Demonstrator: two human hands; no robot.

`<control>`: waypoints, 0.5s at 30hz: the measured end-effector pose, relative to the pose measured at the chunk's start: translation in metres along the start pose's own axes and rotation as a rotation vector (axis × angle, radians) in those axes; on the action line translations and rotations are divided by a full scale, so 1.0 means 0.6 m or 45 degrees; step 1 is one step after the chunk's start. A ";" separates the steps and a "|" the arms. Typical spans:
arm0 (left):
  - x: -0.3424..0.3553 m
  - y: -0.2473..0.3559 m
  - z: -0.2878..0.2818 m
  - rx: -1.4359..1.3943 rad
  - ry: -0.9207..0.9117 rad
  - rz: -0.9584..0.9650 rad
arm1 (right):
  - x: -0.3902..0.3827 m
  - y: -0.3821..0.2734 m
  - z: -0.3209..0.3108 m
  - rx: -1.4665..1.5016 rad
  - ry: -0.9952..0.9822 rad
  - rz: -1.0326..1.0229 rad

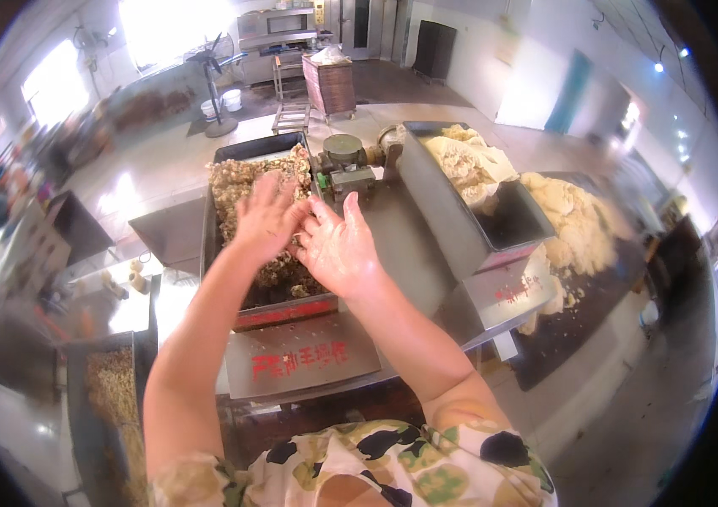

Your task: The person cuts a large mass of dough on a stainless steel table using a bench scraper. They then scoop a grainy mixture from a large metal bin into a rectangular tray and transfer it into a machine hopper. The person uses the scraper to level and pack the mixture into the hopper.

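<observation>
My left hand (270, 217) is over a long metal hopper (209, 228) of brown, lumpy, nutty-looking filling (232, 190). Its back faces up and its fingers are stretched out, a little blurred. Beside it, at the hopper's right side, my right hand (340, 252) is turned with the palm showing and the thumb up. The right fingers reach to the edge of the left hand and seem to touch it. Both hands are open, and I see nothing held in either. They hide part of the filling.
Right of the hands stands a second metal hopper (452, 215) with pale dough (464, 160). More dough (574, 224) lies on a dark surface beyond it. A green machine part (343, 150) sits between the hoppers. At lower left is a trough (80, 397) of crumbly filling.
</observation>
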State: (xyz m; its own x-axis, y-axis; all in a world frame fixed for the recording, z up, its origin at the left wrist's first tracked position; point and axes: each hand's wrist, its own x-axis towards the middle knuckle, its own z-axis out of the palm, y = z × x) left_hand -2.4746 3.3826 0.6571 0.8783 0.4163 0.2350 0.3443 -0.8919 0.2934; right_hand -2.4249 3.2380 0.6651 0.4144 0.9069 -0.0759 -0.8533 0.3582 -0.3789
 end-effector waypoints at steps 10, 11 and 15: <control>-0.026 -0.003 -0.019 -0.034 -0.223 -0.023 | -0.008 0.018 0.016 -0.333 -0.106 -0.052; -0.045 -0.009 -0.038 -0.014 -0.248 -0.087 | -0.039 0.018 0.022 -0.689 0.057 -0.091; -0.121 -0.010 -0.084 -0.078 -0.139 -0.057 | -0.047 -0.002 -0.019 -2.087 -0.200 -0.879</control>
State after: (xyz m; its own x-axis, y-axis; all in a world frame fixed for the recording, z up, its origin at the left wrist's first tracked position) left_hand -2.5571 3.3669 0.6852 0.8946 0.4306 0.1192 0.3659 -0.8591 0.3578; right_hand -2.4315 3.2096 0.6570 0.4103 0.7484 0.5211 0.6419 0.1689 -0.7479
